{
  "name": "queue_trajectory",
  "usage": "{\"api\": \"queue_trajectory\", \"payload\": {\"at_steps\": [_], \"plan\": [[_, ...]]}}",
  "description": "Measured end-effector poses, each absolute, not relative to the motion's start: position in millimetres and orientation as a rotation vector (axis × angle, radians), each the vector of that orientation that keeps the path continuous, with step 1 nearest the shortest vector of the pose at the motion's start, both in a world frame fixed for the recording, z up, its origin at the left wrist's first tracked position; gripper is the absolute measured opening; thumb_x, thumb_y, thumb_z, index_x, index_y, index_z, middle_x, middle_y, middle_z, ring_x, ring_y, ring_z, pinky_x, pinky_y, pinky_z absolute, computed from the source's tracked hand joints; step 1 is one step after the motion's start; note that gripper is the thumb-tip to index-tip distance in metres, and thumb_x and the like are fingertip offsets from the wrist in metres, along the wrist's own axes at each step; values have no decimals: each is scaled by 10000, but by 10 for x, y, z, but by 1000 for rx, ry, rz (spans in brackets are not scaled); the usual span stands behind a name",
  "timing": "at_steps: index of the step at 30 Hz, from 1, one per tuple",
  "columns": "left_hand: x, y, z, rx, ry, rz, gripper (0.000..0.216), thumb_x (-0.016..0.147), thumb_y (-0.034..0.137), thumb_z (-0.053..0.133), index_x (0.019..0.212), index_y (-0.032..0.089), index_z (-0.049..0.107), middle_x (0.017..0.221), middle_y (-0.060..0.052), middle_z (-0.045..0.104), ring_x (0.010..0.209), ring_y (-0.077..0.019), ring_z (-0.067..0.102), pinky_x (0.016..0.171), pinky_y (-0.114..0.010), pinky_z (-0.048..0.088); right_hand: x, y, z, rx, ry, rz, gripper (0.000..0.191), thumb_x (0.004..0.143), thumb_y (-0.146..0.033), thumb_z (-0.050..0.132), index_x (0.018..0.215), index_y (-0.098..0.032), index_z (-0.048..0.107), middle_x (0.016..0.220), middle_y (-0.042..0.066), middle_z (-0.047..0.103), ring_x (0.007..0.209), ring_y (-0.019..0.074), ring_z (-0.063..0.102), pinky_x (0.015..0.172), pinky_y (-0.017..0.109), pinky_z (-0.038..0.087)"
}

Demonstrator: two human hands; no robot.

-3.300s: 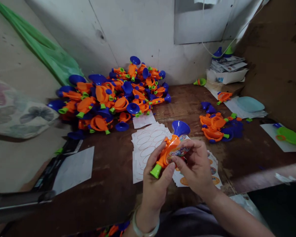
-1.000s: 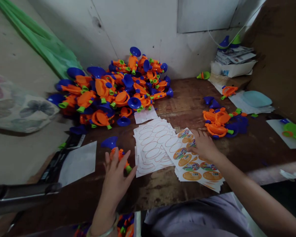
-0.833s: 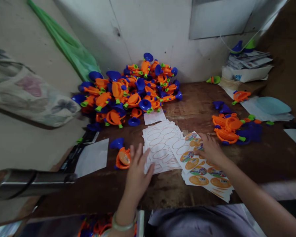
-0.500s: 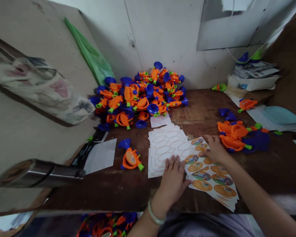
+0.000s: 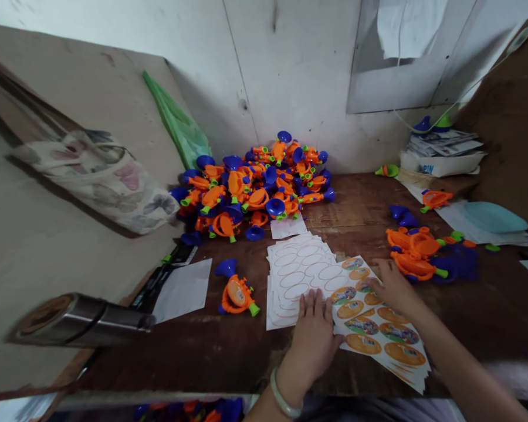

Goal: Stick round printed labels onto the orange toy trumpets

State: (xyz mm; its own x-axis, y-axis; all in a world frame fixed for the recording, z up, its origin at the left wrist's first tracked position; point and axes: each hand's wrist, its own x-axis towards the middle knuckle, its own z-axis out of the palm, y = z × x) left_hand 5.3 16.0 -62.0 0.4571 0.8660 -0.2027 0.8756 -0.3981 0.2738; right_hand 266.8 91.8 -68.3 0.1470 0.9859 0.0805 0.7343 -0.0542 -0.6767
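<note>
At lower centre-right, the flattened, empty left hand (image 5: 313, 337) and half-curled right hand (image 5: 396, 289), grip unclear, are seemingly steadying sticker sheets (image 5: 363, 326).

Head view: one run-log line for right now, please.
left hand: on white sheets | right hand: at sticker sheets | toy trumpet: on table, left of white sheets

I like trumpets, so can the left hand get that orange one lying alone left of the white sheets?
Probably yes: the left hand looks close to the orange toy trumpet, with only flat white sheets and tabletop between them, and nothing tall seems to block the way.
</note>
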Motion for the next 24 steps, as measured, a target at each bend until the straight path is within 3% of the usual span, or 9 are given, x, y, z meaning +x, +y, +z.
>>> {"api": "queue_trajectory", "payload": {"at_steps": [2, 5, 10, 12, 14, 16, 17, 20, 24], "plan": [[46, 142, -659, 2377, 1477, -22, 792, 992, 332, 760, 1678, 64, 469, 1758, -314, 353, 1663, -481, 320, 1348, -721, 310, 2615, 894, -675, -1788, -1626, 586, 419, 737, -298, 765, 1145, -255, 679, 1179, 148, 705, 1175, 401, 727, 1073, 583, 596], [10, 134, -708, 2288, 1445, 117, 834, 967, 315, 774, 1693, 76, 441, 1776, -310, 325, 1676, -483, 281, 1356, -722, 289, 2543, 878, -612, -1688, -1556, 586, 455, 796, -347, 704, 1236, -244, 643, 1238, 159, 701, 1235, 390, 700, 1137, 608, 559], [-126, 241, -571, 1499, 1374, 1003, 1105, 875, 351, 841, 1774, 160, 229, 1873, -231, 34, 1743, -392, 61, 1409, -611, 192, 2404, 757, -317, -1527, -1443, 637, 519, 941, -509, 654, 1383, -257, 551, 1401, 167, 674, 1293, 344, 691, 1084, 548, 609], [-179, 305, -417, 1098, 1205, 1194, 1104, 834, 529, 889, 1729, 170, 352, 1856, -248, 195, 1727, -423, 202, 1392, -597, 256, 2294, 677, -170, -1418, -1374, 770, 509, 947, -533, 705, 1368, -287, 558, 1381, 136, 701, 1228, 317, 727, 990, 489, 653], [-211, 345, -242, 852, 995, 1166, 1002, 760, 694, 914, 1556, 169, 603, 1702, -260, 526, 1593, -472, 494, 1296, -603, 447, 2161, 611, -53, -1293, -1311, 946, 497, 927, -503, 776, 1341, -306, 584, 1344, 102, 730, 1166, 291, 751, 931, 443, 670], [-209, 348, -80, 705, 822, 1082, 830, 677, 690, 985, 1283, 159, 785, 1394, -223, 787, 1337, -459, 734, 1139, -560, 605, 2042, 572, 9, -1222, -1316, 1077, 452, 938, -461, 788, 1328, -314, 612, 1317, 80, 748, 1121, 265, 764, 905, 415, 674], [-195, 337, -11, 630, 758, 1061, 733, 639, 629, 1034, 1165, 161, 826, 1245, -188, 849, 1217, -429, 797, 1078, -524, 643, 1998, 561, 20, -1204, -1350, 1099, 424, 953, -450, 775, 1325, -313, 626, 1301, 75, 755, 1102, 257, 768, 896, 410, 675], [-118, 280, 131, 469, 729, 1125, 543, 567, 458, 1108, 969, 185, 865, 985, -100, 889, 986, -323, 854, 936, -408, 687, 1949, 528, 23, -1231, -1513, 866, 335, 999, -439, 725, 1302, -298, 696, 1266, 92, 752, 1108, 270, 757, 923, 442, 664], [-5, 244, 206, 339, 851, 1308, 500, 498, 393, 1136, 895, 234, 877, 936, -39, 891, 858, -233, 848, 779, -291, 677, 1957, 429, 97, -1272, -1739, 234, 192, 1077, -374, 655, 1188, -301, 794, 1229, 103, 781, 1213, 312, 706, 1047, 513, 587]]}}
